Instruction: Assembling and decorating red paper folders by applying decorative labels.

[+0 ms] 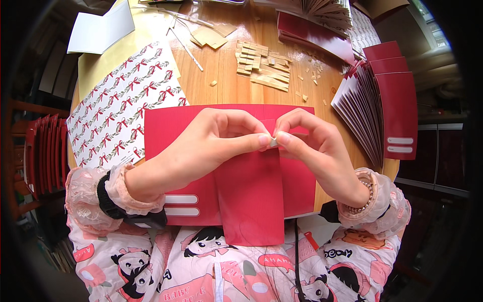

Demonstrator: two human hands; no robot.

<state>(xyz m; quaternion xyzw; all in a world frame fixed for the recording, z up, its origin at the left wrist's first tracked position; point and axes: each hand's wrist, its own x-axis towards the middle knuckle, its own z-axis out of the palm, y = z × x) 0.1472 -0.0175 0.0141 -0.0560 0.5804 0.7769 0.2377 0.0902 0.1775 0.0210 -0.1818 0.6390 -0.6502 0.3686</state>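
Observation:
A small pale piece (273, 142) is pinched between the fingertips of both my hands. My left hand (216, 136) is closed with thumb and forefinger on its left side, and my right hand (314, 143) is closed on it from the right. Just below the fingers lies a narrow red panel (251, 201), reaching down over the table's front edge toward my lap. Under it is a wider red card sheet (302, 191), with two white rounded label boxes (182, 205) at its lower left. Whether the pale piece is attached to the panel is hidden by my fingers.
Several short beige strips (269, 75) and scraps lie beyond the sheet. Wreath-patterned paper (126, 108) covers the left, near a white folded card (103, 27) and scissors (193, 20). Stacked red folded cards (397, 105) stand at the right, more (314, 35) at the back.

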